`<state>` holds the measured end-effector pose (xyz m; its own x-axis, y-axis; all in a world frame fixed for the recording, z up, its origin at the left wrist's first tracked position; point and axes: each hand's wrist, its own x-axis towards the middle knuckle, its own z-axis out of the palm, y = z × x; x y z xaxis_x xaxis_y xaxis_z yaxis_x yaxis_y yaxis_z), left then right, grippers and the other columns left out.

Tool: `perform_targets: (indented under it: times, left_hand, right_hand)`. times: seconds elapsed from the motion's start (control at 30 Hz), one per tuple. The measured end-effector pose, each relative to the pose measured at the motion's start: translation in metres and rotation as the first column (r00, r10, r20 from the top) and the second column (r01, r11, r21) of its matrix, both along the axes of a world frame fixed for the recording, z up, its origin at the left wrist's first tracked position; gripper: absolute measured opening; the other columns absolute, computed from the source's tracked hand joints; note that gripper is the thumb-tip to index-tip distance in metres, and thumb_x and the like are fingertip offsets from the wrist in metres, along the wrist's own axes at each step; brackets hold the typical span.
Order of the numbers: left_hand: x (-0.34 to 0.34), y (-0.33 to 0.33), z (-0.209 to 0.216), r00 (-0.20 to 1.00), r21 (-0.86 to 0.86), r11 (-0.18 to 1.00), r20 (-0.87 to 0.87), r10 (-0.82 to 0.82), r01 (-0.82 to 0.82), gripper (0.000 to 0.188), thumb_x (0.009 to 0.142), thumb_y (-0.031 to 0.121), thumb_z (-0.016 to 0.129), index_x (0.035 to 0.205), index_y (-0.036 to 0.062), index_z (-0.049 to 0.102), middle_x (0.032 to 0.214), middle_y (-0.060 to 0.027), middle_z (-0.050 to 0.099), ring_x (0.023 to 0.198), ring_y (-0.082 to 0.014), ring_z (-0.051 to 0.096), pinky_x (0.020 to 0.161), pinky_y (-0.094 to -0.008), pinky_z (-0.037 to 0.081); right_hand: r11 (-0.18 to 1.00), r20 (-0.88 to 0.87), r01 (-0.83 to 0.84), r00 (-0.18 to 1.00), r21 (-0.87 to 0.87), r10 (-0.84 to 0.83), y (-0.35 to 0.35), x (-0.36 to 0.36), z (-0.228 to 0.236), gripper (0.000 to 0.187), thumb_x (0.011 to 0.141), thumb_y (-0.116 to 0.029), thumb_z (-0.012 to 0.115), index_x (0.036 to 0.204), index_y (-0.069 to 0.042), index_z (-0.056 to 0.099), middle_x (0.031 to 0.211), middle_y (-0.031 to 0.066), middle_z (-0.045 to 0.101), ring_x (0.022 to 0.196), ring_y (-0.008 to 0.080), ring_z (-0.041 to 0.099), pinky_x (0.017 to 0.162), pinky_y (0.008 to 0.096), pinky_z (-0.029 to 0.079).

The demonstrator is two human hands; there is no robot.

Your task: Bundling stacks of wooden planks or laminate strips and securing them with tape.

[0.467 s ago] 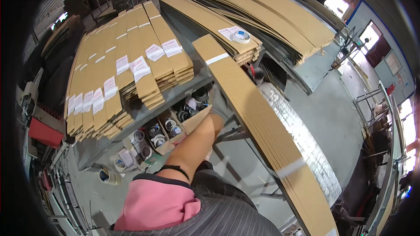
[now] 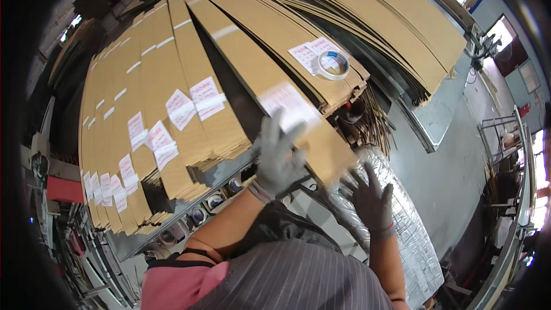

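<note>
A long bundle of brown cardboard strips (image 2: 247, 51) lies lengthwise on the table, with a blurred white label near its near end and pale bands across it. My left hand (image 2: 279, 158), in a grey glove, is beside the bundle's left edge with its fingers apart and nothing held. At the bundle's near right corner is my right hand (image 2: 370, 198), also gloved, its fingers spread; whether the fingertips touch the cardboard I cannot tell. To the right, a roll of tape (image 2: 333, 65) rests on another cardboard stack (image 2: 281, 28), next to white labels.
Several labelled cardboard stacks (image 2: 166, 80) fill the left of the table. Larger cardboard sheets (image 2: 379, 17) lie on a far-right table. A silver foil-covered surface (image 2: 407, 241) is near my right arm. Tape rolls (image 2: 199, 214) sit in boxes under the table.
The cardboard bundle has moved forward and left onto the table, between the stacks. Both gloved hands have come into view at its near end. The view has shifted closer to the table.
</note>
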<state>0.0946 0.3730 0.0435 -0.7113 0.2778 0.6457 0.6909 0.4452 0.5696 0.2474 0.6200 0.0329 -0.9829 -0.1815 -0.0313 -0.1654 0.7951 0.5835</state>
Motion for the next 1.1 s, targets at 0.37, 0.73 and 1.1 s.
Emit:
perform_targets:
  times: [0.37, 0.73, 1.1]
  left_hand:
    - [-0.096, 0.022, -0.031, 0.934, 0.254, 0.955, 0.354, 0.053, -0.151, 0.048, 0.092, 0.035, 0.057, 0.12, -0.0035, 0.056, 0.142, -0.0287, 0.036, 0.135, -0.0399, 0.033, 0.11, -0.0404, 0.027]
    - [-0.201, 0.076, 0.059, 0.988, -0.363, 0.929, 0.103, 0.111, -0.067, 0.025, 0.077, 0.028, 0.068, 0.082, 0.0038, 0.061, 0.091, -0.0127, 0.059, 0.082, -0.0268, 0.058, 0.075, -0.0355, 0.046]
    - [-0.237, 0.066, 0.061, 0.794, -0.221, 0.957, 0.608, -0.016, 0.189, 0.016, 0.084, 0.017, 0.061, 0.079, 0.0013, 0.058, 0.074, -0.0101, 0.063, 0.062, -0.0258, 0.057, 0.061, -0.0346, 0.047]
  right_hand:
    - [-0.396, 0.897, 0.824, 0.441, -0.405, -0.001, 0.263, -0.005, -0.118, 0.084, 0.083, -0.064, 0.058, 0.134, 0.0, 0.047, 0.129, 0.0123, 0.051, 0.114, 0.0224, 0.047, 0.104, 0.0355, 0.032]
    - [-0.13, 0.341, 0.338, 0.94, -0.932, -0.004, 0.166, -0.194, 0.008, 0.038, 0.098, -0.023, 0.049, 0.126, 0.003, 0.053, 0.111, 0.0141, 0.063, 0.103, 0.0176, 0.058, 0.089, 0.0296, 0.045]
    - [0.154, 0.077, 0.096, 0.989, -0.983, -0.124, 0.083, -0.303, 0.028, 0.022, 0.092, -0.022, 0.052, 0.094, -0.001, 0.057, 0.082, 0.0207, 0.06, 0.081, 0.0403, 0.059, 0.069, 0.0455, 0.046]
